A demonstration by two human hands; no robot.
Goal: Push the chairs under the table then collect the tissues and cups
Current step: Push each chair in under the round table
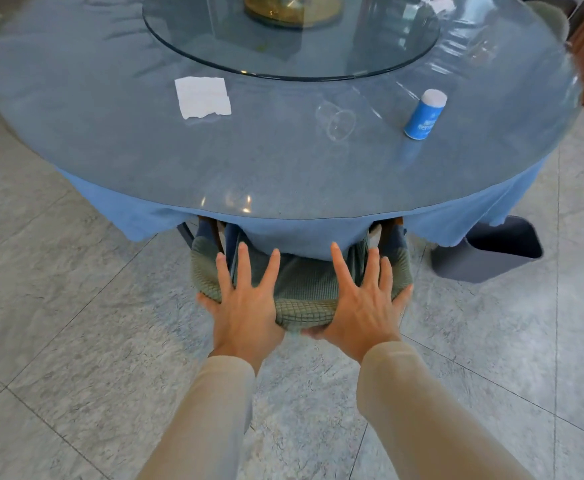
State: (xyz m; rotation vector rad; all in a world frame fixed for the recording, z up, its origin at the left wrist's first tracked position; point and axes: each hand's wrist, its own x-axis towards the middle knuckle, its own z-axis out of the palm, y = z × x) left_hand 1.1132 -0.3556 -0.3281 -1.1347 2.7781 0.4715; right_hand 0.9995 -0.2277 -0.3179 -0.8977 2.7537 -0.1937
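Two hands on one chair back. Tissue (203, 97) lies flat on the table (110, 140), left side. Left hand (245, 303), fingers spread straight, presses the green chair (304, 315), seat mostly under the tablecloth (301, 233). Clear cup (335, 120) lies tipped beyond. Right hand (363, 303) is spread likewise. Risk: a hard shove bumps the table and the cup rolls off.

On table (110, 150): tissue (203, 97) left, cup (336, 120) (apparently tipped) middle, canister (425, 114) right; chair (304, 289) beneath edge.
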